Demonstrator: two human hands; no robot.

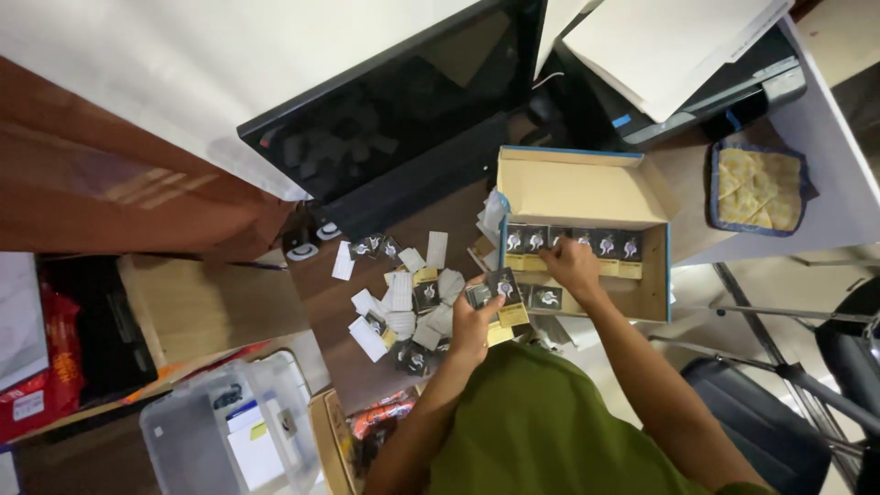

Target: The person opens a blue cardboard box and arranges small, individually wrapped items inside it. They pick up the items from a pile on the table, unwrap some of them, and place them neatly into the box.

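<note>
My left hand (476, 319) holds a small stack of dark packets with yellow strips (501, 295) at the near edge of an open cardboard box (587, 188). My right hand (570, 263) reaches into the box and rests on a row of the same dark packets (568, 242) standing along its middle. Its fingers touch one packet in that row. A loose pile of dark packets and white cards (403, 307) lies on the brown desk to the left of my left hand.
A black monitor (394, 119) leans at the back of the desk. A printer with white paper (678, 64) stands behind the box, and a blue-edged yellow cloth pad (757, 186) lies to its right. A clear plastic bin (229, 431) is at lower left, a chair (761, 422) at lower right.
</note>
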